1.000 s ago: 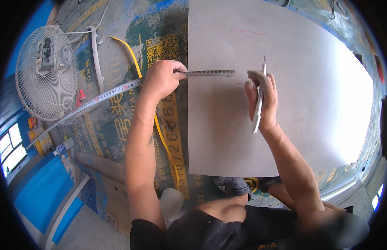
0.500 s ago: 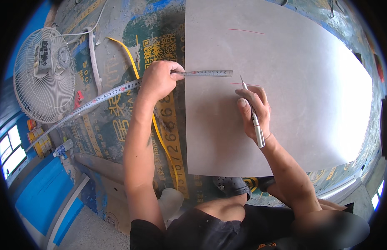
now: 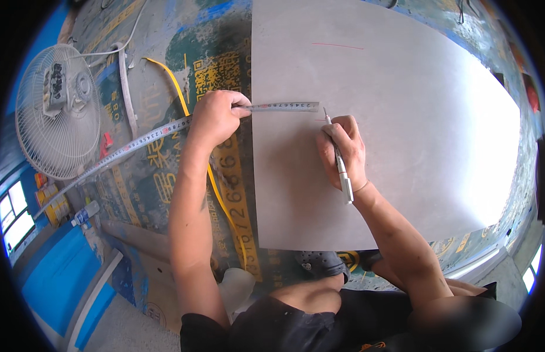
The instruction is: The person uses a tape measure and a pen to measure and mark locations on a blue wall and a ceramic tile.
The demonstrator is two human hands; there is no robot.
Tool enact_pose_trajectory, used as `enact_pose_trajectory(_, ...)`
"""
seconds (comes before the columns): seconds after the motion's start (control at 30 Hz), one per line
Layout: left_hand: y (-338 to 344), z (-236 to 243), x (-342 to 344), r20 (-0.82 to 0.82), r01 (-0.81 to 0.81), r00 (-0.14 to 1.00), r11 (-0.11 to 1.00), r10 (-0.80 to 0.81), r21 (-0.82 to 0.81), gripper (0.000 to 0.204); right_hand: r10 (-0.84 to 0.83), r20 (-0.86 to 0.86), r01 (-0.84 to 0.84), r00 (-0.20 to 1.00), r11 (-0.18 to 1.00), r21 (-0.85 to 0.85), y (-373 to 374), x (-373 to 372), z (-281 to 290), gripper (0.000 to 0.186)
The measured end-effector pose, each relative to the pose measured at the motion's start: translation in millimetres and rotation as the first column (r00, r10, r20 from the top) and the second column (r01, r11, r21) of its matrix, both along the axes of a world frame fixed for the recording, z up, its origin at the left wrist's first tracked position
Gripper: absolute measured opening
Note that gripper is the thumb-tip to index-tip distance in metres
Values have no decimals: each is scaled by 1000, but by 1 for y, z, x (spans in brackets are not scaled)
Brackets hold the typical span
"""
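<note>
My left hand (image 3: pixel 218 119) is closed on a metal tape measure blade (image 3: pixel 287 107) at the left edge of a large grey tile (image 3: pixel 401 176). The blade's end lies over the tile, and its other part runs off to the lower left. In my right hand (image 3: pixel 346 149) is a slim white marker pen (image 3: pixel 345 180), its tip pointing up beside the blade's end. A short red line (image 3: pixel 319 120) on the tile is partly covered by the pen and fingers. Farther up the tile is another red line (image 3: pixel 338 46).
A round caged fan (image 3: pixel 58 111) lies at the left, with a clear bottle (image 3: pixel 85 213) and yellow tins (image 3: pixel 52 202) below it. A yellow strap (image 3: pixel 225 205) crosses the printed green floor covering beside the tile. My foot in a dark clog (image 3: pixel 322 263) is near the tile's lower edge.
The view has shifted slightly, moving the tile and fan leftward in the picture. My right hand has moved left, bringing the pen tip closer to the blade's end. Both grips stay the same.
</note>
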State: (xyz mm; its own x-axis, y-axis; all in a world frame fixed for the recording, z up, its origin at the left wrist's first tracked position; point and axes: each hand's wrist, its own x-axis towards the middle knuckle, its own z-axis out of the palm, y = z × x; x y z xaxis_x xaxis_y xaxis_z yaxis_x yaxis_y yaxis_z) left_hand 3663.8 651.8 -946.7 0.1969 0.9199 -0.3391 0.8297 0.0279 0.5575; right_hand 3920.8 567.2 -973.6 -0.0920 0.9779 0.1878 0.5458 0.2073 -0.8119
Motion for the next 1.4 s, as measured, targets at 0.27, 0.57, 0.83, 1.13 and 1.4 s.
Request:
enact_pose_trajectory(0.27, -1, -1, 0, -5, 1, 1000, 1000, 0, 9, 11, -14, 55, 13, 998, 1000, 26, 3, -4, 0, 13)
enact_pose_trajectory(0.57, 0, 2, 4, -30, -14, 999, 1000, 13, -15, 9, -51, 87, 48, 995, 998, 27, 4, -8, -4, 15)
enact_pose_trajectory(0.83, 0, 0, 2, -40, -4, 999, 1000, 4, 2, 9, -54, 89, 54, 995, 999, 8, 5, -10, -3, 16)
enact_pose_trajectory(1.13, -1, 0, 2, -35, -13, 999, 1000, 12, -15, 10, -29, 105, 31, 994, 999, -13, 4, -8, -3, 15)
enact_pose_trajectory(1.4, 1, 4, 4, -43, -22, 999, 999, 21, -26, 10, -23, 110, 25, 994, 1000, -15, 5, -7, 1, 15)
